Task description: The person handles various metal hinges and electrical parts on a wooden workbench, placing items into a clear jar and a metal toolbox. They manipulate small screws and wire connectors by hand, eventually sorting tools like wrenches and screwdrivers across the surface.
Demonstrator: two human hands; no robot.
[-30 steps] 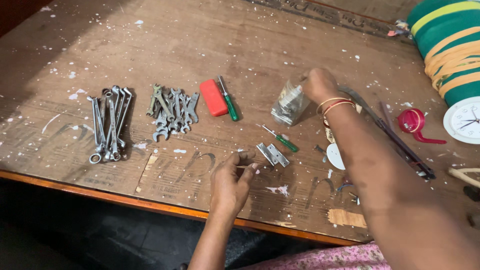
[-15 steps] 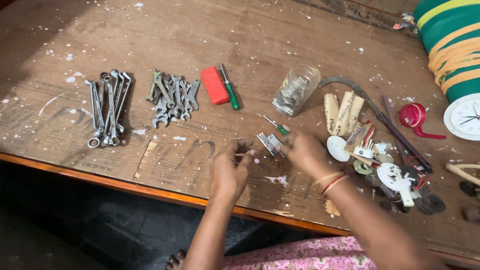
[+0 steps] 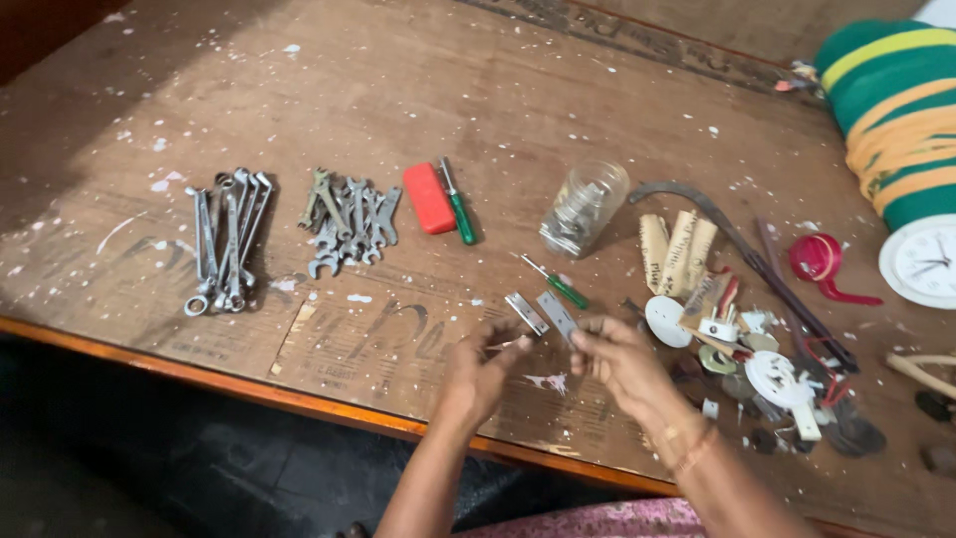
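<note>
A clear glass jar (image 3: 584,207) of small metal parts stands upright near the middle of the table (image 3: 398,80). At the right edge lies a round white clock face (image 3: 924,261). Faded dark lettering (image 3: 378,334) is printed on the tabletop near its front edge.

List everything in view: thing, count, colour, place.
table: one, brown wood with white paint specks, fills the view
long spanners: one pile, silver, far left
short spanners: one pile, silver-grey, right of the long ones
red block: one, red, centre
large screwdriver: one, green handle, beside the red block
glass jar: one, clear, metal parts inside, centre
small screwdriver: one, green handle, below the jar
metal hinges: two, silver, by the hands
mixed small parts: one heap, mostly white and dark, right
clock: one, white, right edge
left hand: fingertips pinched, content unclear
right hand: beside the hinges, grip unclear
</note>
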